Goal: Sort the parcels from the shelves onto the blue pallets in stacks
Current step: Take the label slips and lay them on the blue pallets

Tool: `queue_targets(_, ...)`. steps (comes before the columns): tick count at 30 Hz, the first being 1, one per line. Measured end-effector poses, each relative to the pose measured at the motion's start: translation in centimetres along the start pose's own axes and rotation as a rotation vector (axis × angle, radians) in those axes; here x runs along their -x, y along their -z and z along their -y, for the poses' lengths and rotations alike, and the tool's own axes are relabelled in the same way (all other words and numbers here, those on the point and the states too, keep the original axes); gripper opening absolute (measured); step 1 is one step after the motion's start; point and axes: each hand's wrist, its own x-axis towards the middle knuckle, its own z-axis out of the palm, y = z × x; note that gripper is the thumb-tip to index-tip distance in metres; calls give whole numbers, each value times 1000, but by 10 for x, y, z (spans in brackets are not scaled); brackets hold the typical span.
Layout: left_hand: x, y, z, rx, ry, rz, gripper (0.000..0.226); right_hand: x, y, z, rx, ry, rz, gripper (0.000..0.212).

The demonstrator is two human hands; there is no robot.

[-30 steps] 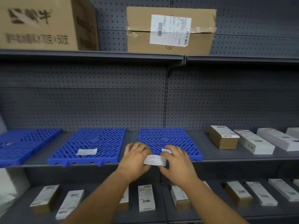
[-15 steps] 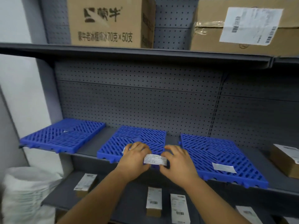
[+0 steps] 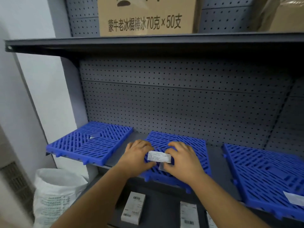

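My left hand (image 3: 137, 155) and my right hand (image 3: 184, 159) pinch the two ends of a small white paper label (image 3: 159, 156) between them. The label hovers over the front part of the middle blue pallet (image 3: 189, 142) on the grey shelf. A second blue pallet (image 3: 88, 142) lies to the left with a small slip on it, and a third blue pallet (image 3: 266, 171) lies to the right with a white slip at its near edge. Small labelled parcels (image 3: 133, 205) lie on the lower shelf below my arms.
A big brown carton (image 3: 146, 15) with printed characters stands on the top shelf, another carton (image 3: 286, 15) to its right. A white woven sack (image 3: 56, 196) sits on the floor at the left, next to a white wall. The pegboard back panel (image 3: 181, 102) closes the shelf behind.
The view has swung left along the shelf. Both hands, still holding the label, now sit over the middle pallet instead of the right one.
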Motion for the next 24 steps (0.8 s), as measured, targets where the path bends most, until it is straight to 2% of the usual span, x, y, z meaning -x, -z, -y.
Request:
queue_targets(3,1,1,31,18,-23,19,71,-17,-13,20,16,-3,37,40)
queue_targets(8,6,10,95,85,-77,19,51,-48,-32,68,11,-65,43,40)
queue_targets(13,14,33,162,200,-96,-4,65,-81,-57,130,8,-153,3,44)
queue_targets(19,38,49,231,284,3,13,63,-115,-85,197,-7,-143,120,44)
queue_targets(24,51,59,281,282,94,-36,63,-146,-107,239,-44,-138,192,43)
